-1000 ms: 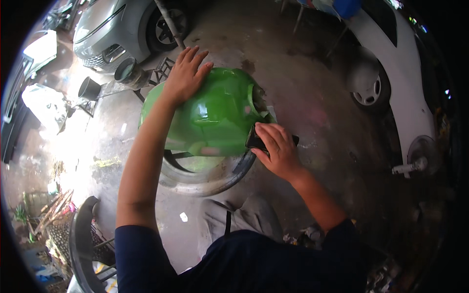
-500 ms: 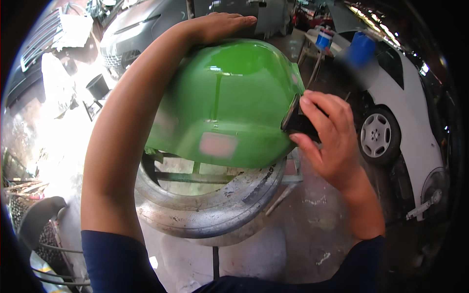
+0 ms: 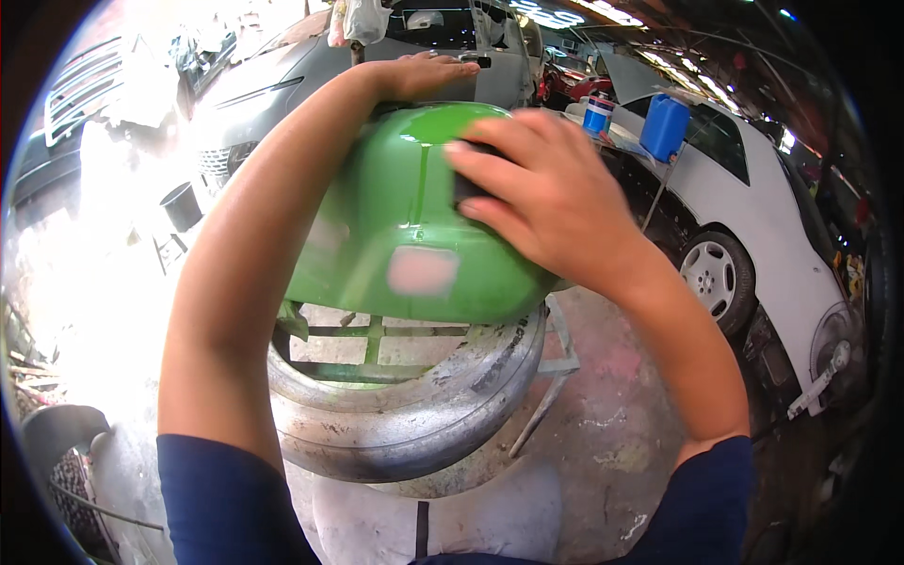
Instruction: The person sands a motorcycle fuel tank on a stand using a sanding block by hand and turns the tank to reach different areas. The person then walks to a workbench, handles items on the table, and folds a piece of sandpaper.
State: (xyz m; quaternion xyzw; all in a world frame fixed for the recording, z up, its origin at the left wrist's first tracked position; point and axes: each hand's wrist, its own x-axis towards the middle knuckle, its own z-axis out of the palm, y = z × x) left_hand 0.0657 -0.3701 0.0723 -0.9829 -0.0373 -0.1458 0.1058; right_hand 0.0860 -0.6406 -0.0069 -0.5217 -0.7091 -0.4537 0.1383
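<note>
A glossy green fuel tank (image 3: 395, 179), by its rounded shape, rests in front of me on a silver-coated tyre (image 3: 395, 438). Its near face carries a dull pink patch (image 3: 424, 271). Across the tank's far edge lies my left hand (image 3: 421, 75), fingers stretched out flat and holding nothing. My right hand (image 3: 560, 193), slightly blurred, grips a black sanding block (image 3: 469, 174) and presses it to the tank's upper right side. The fingers partly cover the block, and the hand hides the tank's right end.
Bars of a metal stand (image 3: 377, 353) show through the tyre's opening. To the right are a white car (image 3: 777, 217), a blue jug (image 3: 665, 127) and a paint can (image 3: 598, 115). A grey car (image 3: 273, 99) stands beyond, a black bucket (image 3: 181, 205) at left.
My right hand has moved left with the sanding block, from the tank's right edge onto its upper face. My left hand stays at the far edge. The view has tilted up slightly.
</note>
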